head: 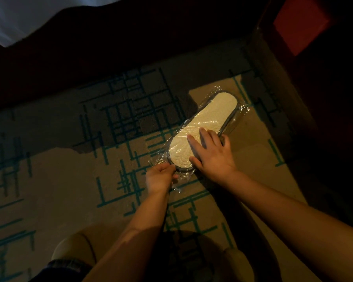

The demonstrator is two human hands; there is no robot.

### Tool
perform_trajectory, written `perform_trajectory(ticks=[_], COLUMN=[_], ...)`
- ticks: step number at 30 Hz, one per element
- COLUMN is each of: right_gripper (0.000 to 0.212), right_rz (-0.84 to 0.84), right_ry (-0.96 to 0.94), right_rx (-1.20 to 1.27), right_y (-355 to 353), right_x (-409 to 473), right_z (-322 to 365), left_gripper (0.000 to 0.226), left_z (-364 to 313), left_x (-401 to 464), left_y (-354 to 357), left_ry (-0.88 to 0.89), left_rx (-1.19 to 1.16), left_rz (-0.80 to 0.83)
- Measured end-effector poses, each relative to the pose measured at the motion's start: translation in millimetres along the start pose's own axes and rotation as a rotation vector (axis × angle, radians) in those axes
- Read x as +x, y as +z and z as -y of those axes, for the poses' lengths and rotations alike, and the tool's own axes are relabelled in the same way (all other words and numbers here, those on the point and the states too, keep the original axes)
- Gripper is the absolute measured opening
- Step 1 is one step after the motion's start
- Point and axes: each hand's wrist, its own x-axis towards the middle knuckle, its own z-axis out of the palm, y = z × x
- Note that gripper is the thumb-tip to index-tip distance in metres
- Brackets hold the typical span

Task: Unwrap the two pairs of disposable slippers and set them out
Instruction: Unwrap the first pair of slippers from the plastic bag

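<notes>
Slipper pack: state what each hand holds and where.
Left hand pinches the clear wrapper at its near end. Right hand lies flat on the slipper pack, pressing rather than gripping.

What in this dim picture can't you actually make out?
- Head view: whether the wrapped slipper pack holds one slipper or a pair; only one sole shows through the plastic.
- The second pair: not in view.
- The pack's near end, covered by the right hand.
- What the left hand fingertips pinch; they curl over the plastic edge.
- The red object at top right: cut off, dark.
</notes>
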Motion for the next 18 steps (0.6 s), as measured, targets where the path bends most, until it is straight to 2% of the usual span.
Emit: perform_trajectory(ticks=[4,11,16,18], right_gripper=[0.062,0.061,0.064,0.069], right_rz=[-0.008,-0.059,-0.099,-0.114], right_ry=[-0.009,0.007,0.012,0.025], right_rx=[0.020,0.063,0.114,0.178], right_y=[0.2,-4.1,-7.3,-8.6], right_x=[-0.7,-2.6,-3.7,-3.2], right_z=[-1.0,-4.3,-5.4,-6.1], left_gripper=[0.013,0.019,0.007,0.010], left_z=[-0.9,-5.6,-11.4,-12.4], left_x=[-0.9,-3.7,-8.7,-9.0], left_y=[0.9,-2.0,-3.6,-4.1], left_ry=[-0.043,0.049,-0.057,-0.082], left_rx=[-0.001,-0.094,-0.280,-0.286], left_rz=[0.074,0.113,0.189,0.205])
